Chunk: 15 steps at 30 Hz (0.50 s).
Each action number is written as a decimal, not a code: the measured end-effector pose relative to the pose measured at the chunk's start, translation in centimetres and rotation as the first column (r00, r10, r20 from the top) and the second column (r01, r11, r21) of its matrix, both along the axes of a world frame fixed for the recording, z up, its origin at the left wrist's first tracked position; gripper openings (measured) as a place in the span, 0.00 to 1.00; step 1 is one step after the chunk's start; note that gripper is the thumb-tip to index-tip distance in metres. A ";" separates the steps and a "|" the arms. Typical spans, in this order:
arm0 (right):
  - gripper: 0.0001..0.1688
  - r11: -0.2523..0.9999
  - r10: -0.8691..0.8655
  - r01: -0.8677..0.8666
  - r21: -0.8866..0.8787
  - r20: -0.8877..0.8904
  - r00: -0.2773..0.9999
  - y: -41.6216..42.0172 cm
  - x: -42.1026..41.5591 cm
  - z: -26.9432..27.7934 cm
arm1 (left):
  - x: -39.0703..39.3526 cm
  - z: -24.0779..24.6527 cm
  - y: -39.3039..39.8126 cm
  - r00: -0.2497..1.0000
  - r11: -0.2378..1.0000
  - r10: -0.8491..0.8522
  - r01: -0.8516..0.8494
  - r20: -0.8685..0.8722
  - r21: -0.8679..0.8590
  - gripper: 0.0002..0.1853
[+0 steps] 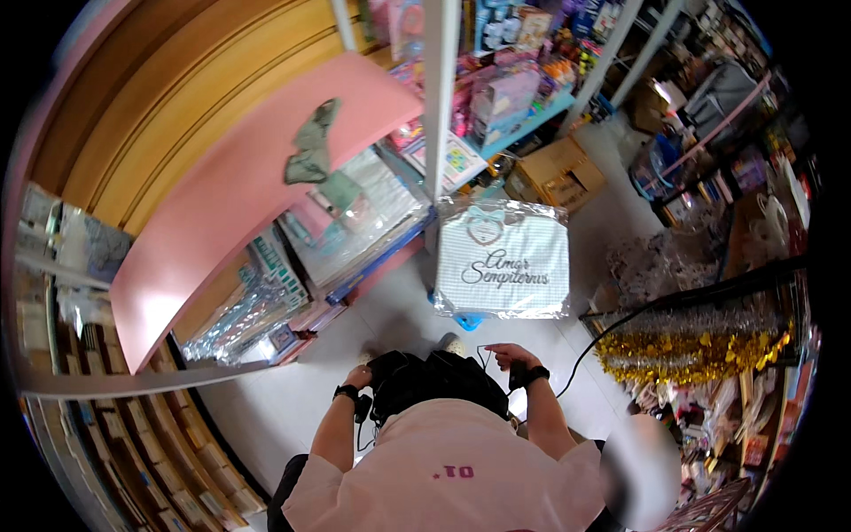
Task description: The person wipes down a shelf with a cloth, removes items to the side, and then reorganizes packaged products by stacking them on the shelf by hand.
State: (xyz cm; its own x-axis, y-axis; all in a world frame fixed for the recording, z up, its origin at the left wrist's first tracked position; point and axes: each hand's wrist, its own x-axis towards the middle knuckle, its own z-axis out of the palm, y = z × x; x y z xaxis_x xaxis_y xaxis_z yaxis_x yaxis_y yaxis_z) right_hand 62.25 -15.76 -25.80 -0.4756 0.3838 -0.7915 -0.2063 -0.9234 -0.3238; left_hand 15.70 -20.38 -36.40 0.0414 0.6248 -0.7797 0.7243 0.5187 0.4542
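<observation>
My left hand (360,377) rests low beside the black trousers (432,378); its fingers are partly hidden against the cloth. Out to the other side, my right hand (515,356) has curled fingers by a thin dark cord loop (485,356); whether it grips the cord is unclear. Both wrists wear black bands with small devices. In front lies a pale checked bag (505,266) in clear plastic, with a bow, a heart and script lettering, on top of something blue. A crumpled grey-green cloth (312,149) lies on the curved pink shelf (219,206).
Flat plastic-wrapped packs (359,219) fill the level under the pink shelf. A white post (439,100) stands beside it. Beyond is an opened cardboard box (557,174). Gold tinsel (691,352) and a black cable (625,318) are at the right. A blurred person's head is at lower right.
</observation>
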 end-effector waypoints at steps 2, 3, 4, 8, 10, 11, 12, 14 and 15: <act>0.14 0.984 0.159 -0.156 0.089 -0.035 0.987 3.3 -3.0 3.7 | -1.5 2.2 -1.7 0.973 0.962 0.229 -0.222 0.024 -0.160 0.22; 0.17 0.967 0.249 -0.246 0.073 -0.038 0.968 5.1 -4.7 5.5 | -2.5 2.6 -2.5 0.963 0.949 0.268 -0.258 0.036 -0.182 0.22; 0.17 0.949 0.307 -0.305 0.080 -0.025 0.951 6.8 -7.2 8.5 | -3.2 2.7 -3.6 0.946 0.934 0.322 -0.310 0.042 -0.178 0.21; 0.16 0.699 0.631 -0.608 0.375 0.074 0.772 10.8 -16.7 13.6 | -5.5 2.5 -6.1 0.873 0.877 0.476 -0.463 0.104 -0.130 0.19; 0.16 0.513 0.721 -0.681 0.523 0.168 0.672 11.0 -22.3 16.3 | -7.0 2.4 -7.0 0.858 0.868 0.496 -0.485 0.135 -0.106 0.19; 0.16 0.385 0.746 -0.697 0.605 0.240 0.621 10.8 -25.0 17.7 | -7.9 2.6 -7.3 0.841 0.858 0.512 -0.491 0.171 -0.152 0.20; 0.16 0.223 0.779 -0.699 0.680 0.306 0.546 11.2 -27.6 19.6 | -8.9 2.3 -7.9 0.832 0.847 0.528 -0.502 0.171 -0.177 0.21; 0.17 0.226 0.642 -0.540 0.811 0.293 0.709 12.7 -31.0 20.8 | -11.2 2.1 -9.0 0.829 0.842 0.536 -0.510 0.162 -0.177 0.22; 0.17 0.211 0.574 -0.451 0.867 0.264 0.775 13.6 -33.0 21.3 | -12.6 1.7 -10.0 0.802 0.815 0.577 -0.554 0.155 -0.169 0.21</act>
State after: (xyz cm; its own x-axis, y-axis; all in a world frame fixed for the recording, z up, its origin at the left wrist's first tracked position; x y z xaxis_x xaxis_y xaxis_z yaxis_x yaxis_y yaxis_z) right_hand 29.21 -2.19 -4.48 -0.8917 0.4344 -0.1268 0.1135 -0.0566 -0.9919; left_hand 3.14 -30.41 -34.68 -0.1384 0.4950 -0.8578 0.1915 0.8632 0.4672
